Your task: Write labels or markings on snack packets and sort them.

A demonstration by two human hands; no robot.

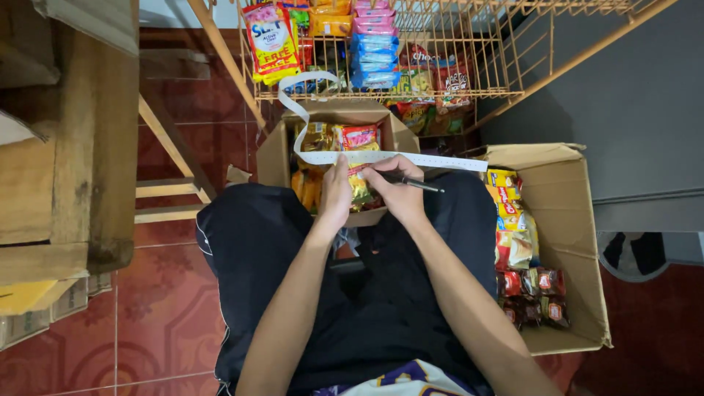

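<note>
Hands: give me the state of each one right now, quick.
Left hand: closed, pinching the white paper strip over the cardboard box.
Right hand: closed, holding a black pen against the same strip.

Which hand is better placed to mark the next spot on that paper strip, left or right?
Right, most likely. The right hand grips the black pen just under the white paper strip, while the left hand pinches the strip and holds it steady.

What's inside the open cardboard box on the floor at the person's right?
The cardboard box holds yellow and red snack packets stacked along its left side. Whatever lies beneath them is covered.
</note>
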